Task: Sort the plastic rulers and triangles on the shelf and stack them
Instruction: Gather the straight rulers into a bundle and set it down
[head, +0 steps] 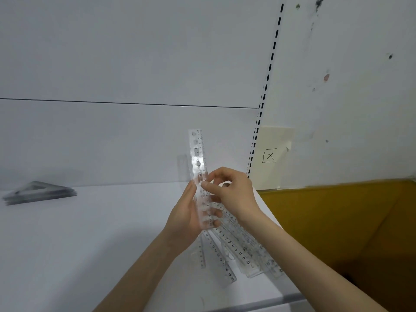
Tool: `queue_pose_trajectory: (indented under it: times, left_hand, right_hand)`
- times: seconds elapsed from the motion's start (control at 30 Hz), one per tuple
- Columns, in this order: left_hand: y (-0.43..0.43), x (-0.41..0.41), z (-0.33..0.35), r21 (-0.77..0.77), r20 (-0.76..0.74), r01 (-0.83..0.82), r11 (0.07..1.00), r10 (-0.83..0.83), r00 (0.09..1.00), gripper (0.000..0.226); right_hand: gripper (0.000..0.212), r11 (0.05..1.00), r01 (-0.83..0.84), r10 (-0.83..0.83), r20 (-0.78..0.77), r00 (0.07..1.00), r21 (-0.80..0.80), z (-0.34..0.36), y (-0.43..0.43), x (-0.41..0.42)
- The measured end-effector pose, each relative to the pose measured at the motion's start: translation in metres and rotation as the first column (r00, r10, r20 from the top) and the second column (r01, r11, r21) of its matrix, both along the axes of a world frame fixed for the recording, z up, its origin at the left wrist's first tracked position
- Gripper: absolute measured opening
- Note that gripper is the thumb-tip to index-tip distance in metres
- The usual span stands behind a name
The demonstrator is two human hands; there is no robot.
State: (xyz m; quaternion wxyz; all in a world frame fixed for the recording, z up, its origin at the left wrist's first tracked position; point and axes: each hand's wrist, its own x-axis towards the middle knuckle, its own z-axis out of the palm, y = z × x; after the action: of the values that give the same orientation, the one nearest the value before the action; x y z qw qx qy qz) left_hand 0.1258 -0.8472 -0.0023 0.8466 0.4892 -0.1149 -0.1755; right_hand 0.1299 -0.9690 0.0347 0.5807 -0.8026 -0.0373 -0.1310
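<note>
A clear plastic ruler (pixel 198 152) stands upright above the white shelf (pixel 90 233), its lower end inside my left hand (pixel 186 217), which grips it from the left. My right hand (pixel 231 190) pinches the same ruler near its middle with thumb and fingertips. Below the hands, several clear rulers (pixel 238 251) lie in a loose, fanned pile on the shelf near its right end. A stack of clear triangles (pixel 40 193) rests at the far left, close to the back panel.
The white back panel rises behind the shelf, with a slotted upright (pixel 267 79) at its right. A paper note marked X (pixel 270 155) hangs beside it. A yellow-brown cardboard surface (pixel 349 221) lies right of the shelf. The shelf's front edge (pixel 281 299) runs below the pile.
</note>
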Motion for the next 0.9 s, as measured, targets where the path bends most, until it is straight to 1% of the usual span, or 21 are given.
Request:
queue_pose_trajectory:
  times: [0.03,0.1,0.17,0.27,0.33,0.37,0.4,0.43,0.47,0.5,0.57,0.6,0.63,0.67,0.7,0.9]
  left_hand:
    - [0.000,0.000,0.000,0.010,0.001,0.005,1.000,-0.005,1.000,0.051]
    - [0.000,-0.001,0.002,0.023,0.002,0.008,1.000,-0.008,1.000,0.047]
    - [0.000,-0.001,0.003,0.026,-0.001,-0.002,1.000,0.002,1.000,0.043]
    - [0.003,0.004,0.000,0.012,0.000,-0.024,1.000,0.024,1.000,0.051]
    - [0.005,0.007,-0.001,0.019,0.010,-0.055,0.998,0.055,0.998,0.045]
    - [0.006,0.007,-0.001,0.029,0.009,-0.072,0.997,0.072,0.997,0.040]
    - [0.006,0.007,-0.001,0.038,0.004,-0.090,0.995,0.090,0.996,0.035]
    - [0.006,0.007,-0.001,0.046,0.006,-0.109,0.993,0.109,0.994,0.030]
    - [0.006,0.008,-0.003,0.055,0.013,-0.128,0.990,0.128,0.992,0.026]
    - [0.005,0.009,-0.005,0.061,0.016,-0.146,0.987,0.145,0.989,0.024]
    - [0.005,0.009,-0.007,0.064,0.014,-0.167,0.984,0.167,0.986,0.023]
    - [0.005,0.009,-0.008,0.061,0.016,-0.174,0.983,0.173,0.985,0.023]
    - [0.004,0.009,-0.008,0.059,0.020,-0.177,0.982,0.176,0.984,0.023]
    - [0.004,0.009,-0.008,0.055,0.022,-0.180,0.982,0.180,0.984,0.023]
    - [0.004,0.009,-0.007,0.049,0.020,-0.186,0.981,0.185,0.983,0.023]
    - [0.004,0.011,-0.008,0.037,0.010,-0.198,0.980,0.197,0.980,0.021]
  right_hand:
    - [0.011,0.997,0.022,-0.019,0.038,0.999,-0.074,-0.001,0.000,0.002]
    - [0.014,0.979,0.055,-0.039,0.086,0.996,-0.197,-0.005,0.001,0.006]
    - [0.018,0.968,0.033,-0.010,0.092,0.996,-0.247,-0.006,0.001,0.008]
    - [0.020,0.965,-0.064,0.089,0.087,0.992,-0.256,0.000,-0.007,0.010]
    - [0.023,0.956,-0.074,0.098,0.071,0.993,-0.283,0.003,-0.023,0.010]
    - [0.023,0.934,-0.073,0.096,0.047,0.994,-0.350,0.002,-0.034,0.010]
    - [0.023,0.889,-0.084,0.094,-0.001,0.996,-0.450,-0.001,-0.043,0.010]
    - [0.024,0.825,-0.110,0.086,-0.069,0.994,-0.554,-0.005,-0.051,0.009]
    - [0.029,0.758,-0.142,0.065,-0.143,0.988,-0.637,-0.010,-0.056,0.007]
    - [0.038,0.699,-0.170,0.032,-0.207,0.978,-0.694,-0.015,-0.060,0.004]
    - [0.060,0.598,-0.213,-0.027,-0.285,0.958,-0.773,-0.019,-0.061,-0.001]
    - [0.067,0.543,-0.229,-0.046,-0.301,0.953,-0.808,-0.020,-0.060,-0.003]
    - [0.070,0.497,-0.236,-0.058,-0.303,0.951,-0.835,-0.021,-0.059,-0.005]
    - [0.068,0.472,-0.236,-0.066,-0.301,0.951,-0.849,-0.020,-0.058,-0.006]
    - [0.064,0.474,-0.234,-0.070,-0.301,0.951,-0.849,-0.019,-0.058,-0.007]
    - [0.036,0.603,-0.214,-0.052,-0.306,0.951,-0.769,-0.014,-0.064,-0.007]
